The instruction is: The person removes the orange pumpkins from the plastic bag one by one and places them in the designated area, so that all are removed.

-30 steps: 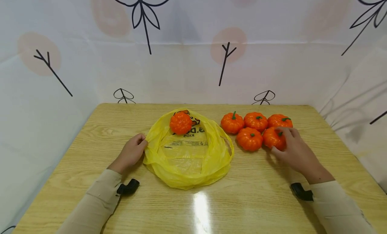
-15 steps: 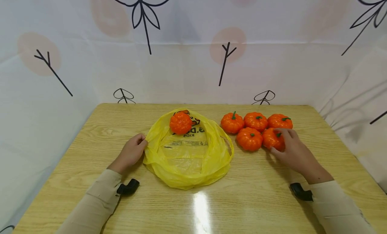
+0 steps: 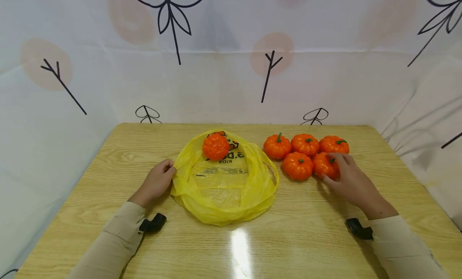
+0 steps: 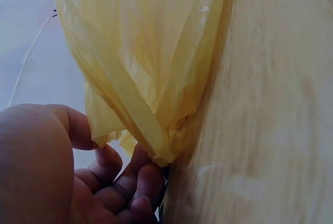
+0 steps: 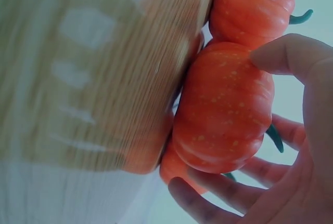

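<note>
A yellow plastic bag [image 3: 220, 213] lies spread with its mouth open on the table, one orange toy pumpkin [image 3: 215, 146] inside at its far side. At the bag's left edge, my left hand [image 3: 156, 182] pinches the rim; the left wrist view shows the gathered film [image 4: 156, 141] at the fingertips. My right hand [image 3: 355, 187] grips the nearest right pumpkin [image 3: 323, 166], thumb on one side and fingers curled round the other. In the right wrist view this pumpkin [image 5: 223, 109] with its green stem sits against its neighbours, apparently still on the table.
Several more orange pumpkins stand close together right of the bag, including a front one [image 3: 298, 166] and a back right one [image 3: 335, 144]. The wooden table [image 3: 296, 239] ends at a white patterned backdrop [image 3: 223, 86].
My right hand and the pumpkin in its grip have shifted very slightly left, towards the neighbouring pumpkin. My left hand and the bag have stayed still.
</note>
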{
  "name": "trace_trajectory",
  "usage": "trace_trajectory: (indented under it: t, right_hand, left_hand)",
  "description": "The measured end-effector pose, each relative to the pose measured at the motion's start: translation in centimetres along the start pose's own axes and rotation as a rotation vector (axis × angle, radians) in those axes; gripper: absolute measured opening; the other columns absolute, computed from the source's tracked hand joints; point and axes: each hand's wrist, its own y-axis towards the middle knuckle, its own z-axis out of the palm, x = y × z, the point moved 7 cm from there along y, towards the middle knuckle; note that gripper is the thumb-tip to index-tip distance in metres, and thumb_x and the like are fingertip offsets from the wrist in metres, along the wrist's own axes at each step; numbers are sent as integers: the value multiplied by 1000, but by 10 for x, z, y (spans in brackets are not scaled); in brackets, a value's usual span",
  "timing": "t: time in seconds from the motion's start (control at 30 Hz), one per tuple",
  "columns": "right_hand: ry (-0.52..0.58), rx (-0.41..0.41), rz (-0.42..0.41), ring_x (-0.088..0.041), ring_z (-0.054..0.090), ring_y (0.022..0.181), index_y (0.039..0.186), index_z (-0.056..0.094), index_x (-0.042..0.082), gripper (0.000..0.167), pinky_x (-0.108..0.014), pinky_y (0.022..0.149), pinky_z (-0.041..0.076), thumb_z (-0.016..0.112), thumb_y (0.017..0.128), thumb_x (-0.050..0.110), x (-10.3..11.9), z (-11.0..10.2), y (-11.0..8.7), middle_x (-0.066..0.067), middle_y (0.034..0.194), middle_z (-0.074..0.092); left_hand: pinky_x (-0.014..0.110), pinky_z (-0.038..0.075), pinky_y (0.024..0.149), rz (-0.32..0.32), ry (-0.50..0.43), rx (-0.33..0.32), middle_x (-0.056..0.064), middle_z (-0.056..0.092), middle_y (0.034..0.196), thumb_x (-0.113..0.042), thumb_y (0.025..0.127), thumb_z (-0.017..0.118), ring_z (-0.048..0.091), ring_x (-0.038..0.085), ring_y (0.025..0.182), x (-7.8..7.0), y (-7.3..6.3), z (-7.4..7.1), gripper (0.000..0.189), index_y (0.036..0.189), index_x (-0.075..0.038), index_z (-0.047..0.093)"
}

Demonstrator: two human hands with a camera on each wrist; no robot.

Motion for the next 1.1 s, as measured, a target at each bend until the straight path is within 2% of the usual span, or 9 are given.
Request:
trace_trajectory:
  t: [0.17,0.37,0.53,0.67,0.8,1.1]
  right_hand:
    - [-2,-40,-18,-55,40,124,144,36,1,66,-73,94,38,64,95,36,2,-2,0,-34,144,30]
    - [-1,-106,-42,-55,36,127,139,42,-1,58,-73,94,36,63,95,30,6,-7,-2,-35,143,34]
    - [27,-219,-64,-58,32,129,131,50,-1,45,-73,96,32,60,95,23,14,-16,-4,-36,144,36]
    - [64,-348,-123,-59,34,129,122,57,-3,35,-72,99,31,62,92,14,25,-23,-6,-35,141,41]
    - [96,-434,-160,-56,37,128,114,61,-3,27,-70,98,33,64,89,7,36,-27,-7,-32,137,46]
    - [141,-460,-209,-49,40,128,110,66,-3,24,-68,101,33,63,89,7,57,-26,-5,-28,135,50]
  left_hand:
    - [32,39,70,-13,0,-4,6,49,81,-22,102,41,48,21,73,1,0,0,20,100,-7,54]
    - [32,39,70,-20,-7,-1,6,49,82,-21,102,41,48,21,74,1,1,0,19,99,-7,53]
    - [32,39,70,-20,-2,-1,6,50,83,-23,102,41,49,20,75,0,1,0,21,100,-7,54]
    - [32,39,70,-13,3,3,6,50,82,-22,102,41,48,20,74,1,0,0,21,101,-6,54]
    - [32,39,69,-5,9,7,6,50,81,-22,102,41,47,20,73,0,0,-1,21,102,-6,54]
    - [32,39,70,-15,10,3,6,49,82,-21,102,41,48,21,73,1,1,0,20,101,-6,55]
